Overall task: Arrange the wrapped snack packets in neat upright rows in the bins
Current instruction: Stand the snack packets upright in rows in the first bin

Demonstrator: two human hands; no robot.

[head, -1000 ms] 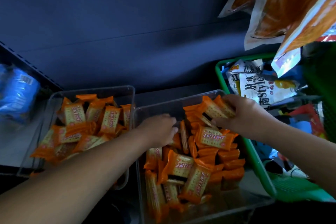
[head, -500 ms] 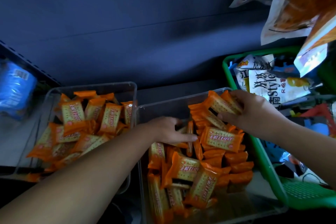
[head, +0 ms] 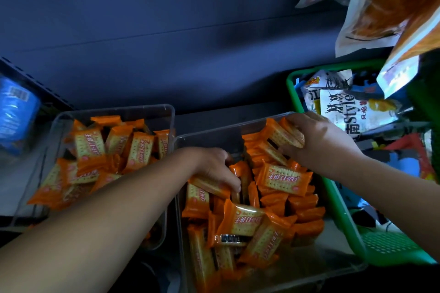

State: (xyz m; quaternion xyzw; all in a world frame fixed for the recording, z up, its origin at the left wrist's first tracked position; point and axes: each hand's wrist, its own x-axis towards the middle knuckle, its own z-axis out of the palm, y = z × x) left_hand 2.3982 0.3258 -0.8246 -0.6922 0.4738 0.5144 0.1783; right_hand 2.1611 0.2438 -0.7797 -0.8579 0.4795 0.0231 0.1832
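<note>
- Left hand (head: 212,166): reaches into the near-left half of the right bin (head: 207,143), knuckles up. The grip is curled, with fingertips hooked over the far end of a slanted packet (head: 204,184) and pressing into the gap beside it. The thumb is hidden, so I cannot tell whether it closes underneath.
- Right hand (head: 328,147): at the rear right corner of the same bin. The grip pinches the rear packets (head: 278,134), two held together on edge. The fingers lie over their top edge and the thumb is against their lower side.
- Right bin contents: along the right wall, a row of packets (head: 307,211) stands on edge, packed close from the rear corner towards the front.
- A flat packet (head: 283,179) lies label-up across that row, just beside the right wrist.
- In the left and front part, the jumbled packets (head: 250,226) lie tilted and overlapping, some label-up.
- Left bin (head: 154,115): clear plastic, touching or nearly touching the right bin. Its unsorted packets (head: 114,150) are partly leaning at the back and partly heaped at the front. The left forearm crosses its front right corner.
- Green basket (head: 390,247): directly to the right of the right bin, holding mixed snack bags, among them a white bag (head: 350,112) printed "Style".
- Other items: a blue pack (head: 16,112) at far left and hanging bags (head: 385,7) at upper right.
</note>
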